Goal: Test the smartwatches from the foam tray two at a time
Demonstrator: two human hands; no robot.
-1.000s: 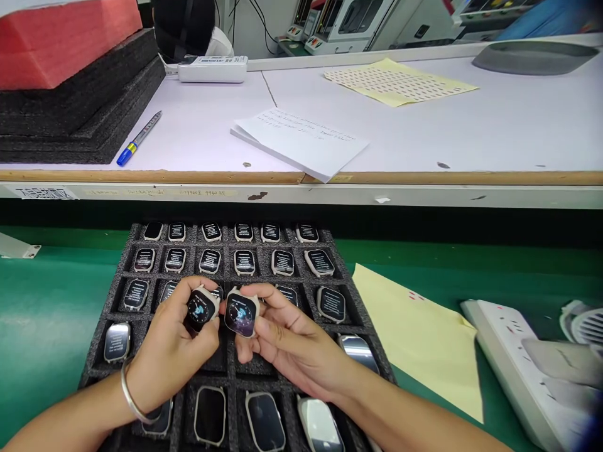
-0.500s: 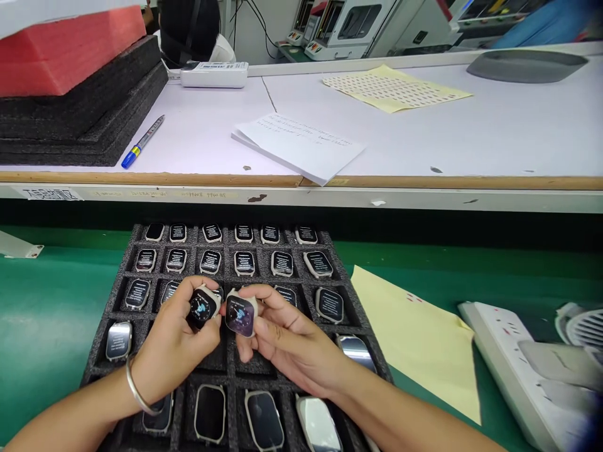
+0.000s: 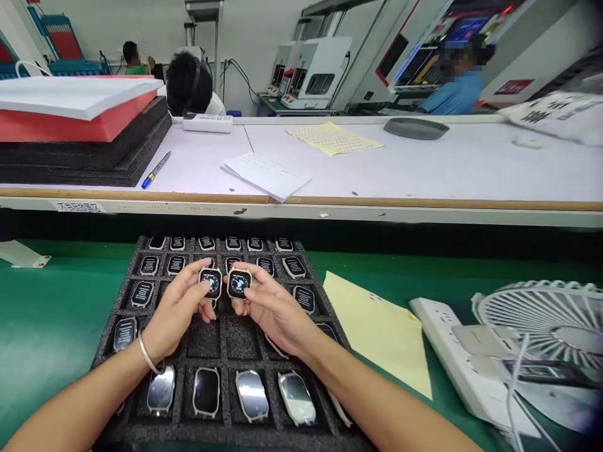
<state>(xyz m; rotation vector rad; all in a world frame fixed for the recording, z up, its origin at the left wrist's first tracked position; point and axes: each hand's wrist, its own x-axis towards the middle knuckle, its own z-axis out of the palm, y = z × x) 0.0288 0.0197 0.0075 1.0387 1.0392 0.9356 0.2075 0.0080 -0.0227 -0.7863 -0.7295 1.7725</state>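
Note:
My left hand is closed on a smartwatch, its thumb lying on the lit screen. A second smartwatch is gripped in my right hand, with the thumb at its lower right corner. Both strapless watches face up side by side, a small gap between them, and show a dial with a bluish-white symbol. Below them lies a black foam tray whose compartments hold several more watches. Many of those in the back rows show white text; front ones, such as a dark-screened watch, show none. My hands hide some compartments.
Yellow sheet, white power strip and white fan lie right of the tray. Above runs a white shelf with papers, a pen and stacked foam. Several people sit beyond.
The view has tilted up and swung right, showing more of the room. Both watches are now held more level with each other, and my left thumb has come onto its watch's screen.

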